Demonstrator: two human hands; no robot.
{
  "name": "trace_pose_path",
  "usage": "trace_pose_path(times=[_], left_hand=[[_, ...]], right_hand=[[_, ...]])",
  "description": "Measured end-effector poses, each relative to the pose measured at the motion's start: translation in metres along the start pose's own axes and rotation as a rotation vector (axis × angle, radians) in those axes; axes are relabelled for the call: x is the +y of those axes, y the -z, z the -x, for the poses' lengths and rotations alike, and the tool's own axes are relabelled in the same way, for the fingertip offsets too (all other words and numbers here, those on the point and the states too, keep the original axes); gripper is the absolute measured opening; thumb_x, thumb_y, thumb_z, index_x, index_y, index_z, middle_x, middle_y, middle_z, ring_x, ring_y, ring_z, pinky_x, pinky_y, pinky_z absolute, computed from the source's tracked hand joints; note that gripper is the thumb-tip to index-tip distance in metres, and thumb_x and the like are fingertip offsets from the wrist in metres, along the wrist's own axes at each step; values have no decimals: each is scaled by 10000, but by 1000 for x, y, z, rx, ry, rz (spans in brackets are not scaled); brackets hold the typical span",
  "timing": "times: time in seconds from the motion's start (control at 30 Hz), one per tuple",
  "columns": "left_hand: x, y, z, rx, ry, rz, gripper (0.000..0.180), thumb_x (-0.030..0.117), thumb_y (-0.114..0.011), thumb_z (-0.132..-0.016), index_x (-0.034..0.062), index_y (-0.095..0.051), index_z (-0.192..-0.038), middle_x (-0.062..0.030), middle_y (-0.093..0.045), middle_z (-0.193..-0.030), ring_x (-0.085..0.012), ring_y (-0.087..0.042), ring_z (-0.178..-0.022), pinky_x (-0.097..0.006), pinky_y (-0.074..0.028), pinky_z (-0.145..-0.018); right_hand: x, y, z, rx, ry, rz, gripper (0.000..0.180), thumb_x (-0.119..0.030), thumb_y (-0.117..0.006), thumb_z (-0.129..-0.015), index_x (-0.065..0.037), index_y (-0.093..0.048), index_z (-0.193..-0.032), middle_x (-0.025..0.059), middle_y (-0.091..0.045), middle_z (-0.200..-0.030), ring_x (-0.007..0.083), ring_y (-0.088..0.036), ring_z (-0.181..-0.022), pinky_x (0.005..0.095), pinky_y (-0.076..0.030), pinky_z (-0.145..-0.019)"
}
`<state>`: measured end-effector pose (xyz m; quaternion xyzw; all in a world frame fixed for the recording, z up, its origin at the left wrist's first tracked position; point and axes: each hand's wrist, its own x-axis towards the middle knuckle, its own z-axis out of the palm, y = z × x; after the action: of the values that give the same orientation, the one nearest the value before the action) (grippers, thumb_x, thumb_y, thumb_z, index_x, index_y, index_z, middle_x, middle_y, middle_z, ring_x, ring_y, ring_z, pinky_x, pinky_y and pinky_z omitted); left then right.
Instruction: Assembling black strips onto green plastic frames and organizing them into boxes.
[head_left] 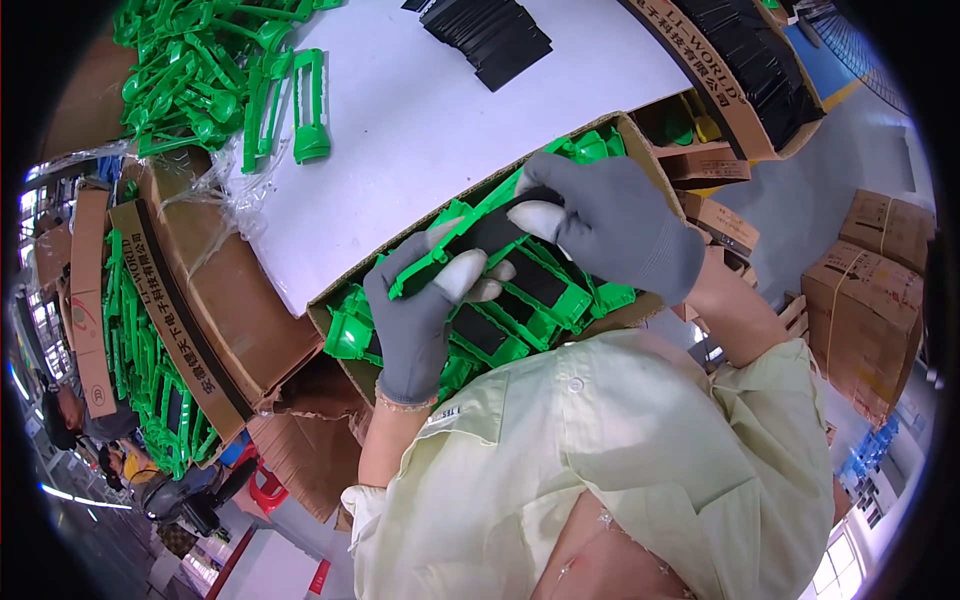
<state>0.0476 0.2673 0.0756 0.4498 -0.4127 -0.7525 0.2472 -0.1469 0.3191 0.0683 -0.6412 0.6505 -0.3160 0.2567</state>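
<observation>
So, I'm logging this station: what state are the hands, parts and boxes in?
Left hand: gloved, gripping the green frame.
Right hand: gloved, gripping the frame's other end.
Green frame: held over the near box.
Black sheet: between the hands, against the frame.
Near box: open, filled.
Black stack: fanned out.
Green pile: loosely heaped.
Left box: open, filled.
Right box: open, filled.
Cartons: stacked, banded.

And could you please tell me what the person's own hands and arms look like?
The left hand and right hand wear close-fitting grey gloves with whitish fingertips. Pale yellow-green shirt sleeves leave the forearms bare.
</observation>
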Motion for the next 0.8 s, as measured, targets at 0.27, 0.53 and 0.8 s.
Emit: trace_pose_path(times=[0.27, 0.53, 0.8], left_hand=[[0, 8, -5, -186, -58, 138, 365, 20, -484, -840, -95, -536, -1183, -185, -629, -1030, -281, -666, -857, -322, -547, -737], [-5, 8, -4, -193, -68, 149, 376, 30, -513, -905, -34, -478, -1273, -134, -568, -1162, -226, -611, -999, -329, -544, -831], [4, 20, 9, -75, -104, 5, 245, 57, -542, -887, -46, -571, -1107, -112, -635, -1002, -199, -662, -848, -286, -564, -719]], right_hand=[[-2, 5, -3, -15, 13, -74, 228, -239, -646, -849, -37, -572, -924, 138, -580, -643, 260, -586, -548, 341, -415, -504], [-11, 8, 1, 57, 14, -36, 172, -198, -602, -872, -35, -564, -910, 69, -514, -546, 129, -504, -465, 291, -363, -451], [-11, 5, 8, -38, -111, -129, 184, -193, -600, -874, -17, -549, -890, 27, -489, -531, 78, -473, -464, 253, -345, -439]])
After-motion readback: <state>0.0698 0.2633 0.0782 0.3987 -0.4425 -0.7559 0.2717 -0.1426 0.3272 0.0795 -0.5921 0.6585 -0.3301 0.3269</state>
